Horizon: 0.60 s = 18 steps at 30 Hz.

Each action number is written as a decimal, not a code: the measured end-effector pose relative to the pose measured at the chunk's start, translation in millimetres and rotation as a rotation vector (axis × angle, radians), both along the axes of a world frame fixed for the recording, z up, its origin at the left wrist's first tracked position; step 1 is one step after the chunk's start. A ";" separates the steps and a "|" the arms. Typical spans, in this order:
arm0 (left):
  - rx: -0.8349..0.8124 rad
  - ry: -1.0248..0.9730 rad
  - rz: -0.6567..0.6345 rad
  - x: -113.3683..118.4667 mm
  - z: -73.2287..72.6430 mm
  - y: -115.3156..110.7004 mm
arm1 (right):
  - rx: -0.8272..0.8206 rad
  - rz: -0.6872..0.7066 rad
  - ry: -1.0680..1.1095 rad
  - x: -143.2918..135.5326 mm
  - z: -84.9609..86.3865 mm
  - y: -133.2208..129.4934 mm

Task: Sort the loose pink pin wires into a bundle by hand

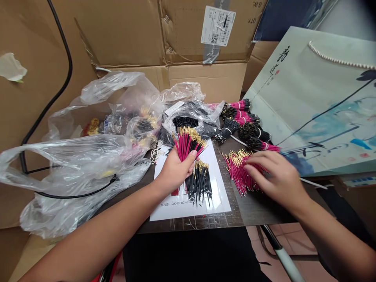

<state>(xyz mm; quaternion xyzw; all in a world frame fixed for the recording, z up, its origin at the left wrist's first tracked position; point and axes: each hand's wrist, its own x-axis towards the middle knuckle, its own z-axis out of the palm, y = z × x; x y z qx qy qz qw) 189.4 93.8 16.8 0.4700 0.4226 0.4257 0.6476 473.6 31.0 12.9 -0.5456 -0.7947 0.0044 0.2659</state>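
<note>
My left hand is closed around a fanned bundle of short wires, pink and black, with gold metal pins pointing up. Below that hand, a pile of loose black wires with gold pins lies on a white printed sheet. On the right, my right hand reaches over a pile of loose pink wires, also tipped with gold pins. Its thumb and fingers are pinched at the pile's right side, where pink wire shows between them.
Tied pink and black wire bundles are heaped behind the pink pile. At the back, an open plastic bag holds small black pieces. Clear plastic bags spread leftward beside a black cable. A pale paper bag stands right; cardboard walls the back.
</note>
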 end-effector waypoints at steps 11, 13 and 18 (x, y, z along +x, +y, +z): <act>-0.020 -0.002 0.011 0.7 2.1 0.5 | -0.347 -0.438 -0.039 14.2 -6.8 -9.4; -0.017 0.007 0.014 0.9 3.4 0.1 | -0.341 -0.434 -0.068 10.3 -6.1 -10.0; -0.014 0.008 0.002 1.1 4.1 -0.9 | -0.322 -0.393 -0.052 11.3 -8.3 -13.2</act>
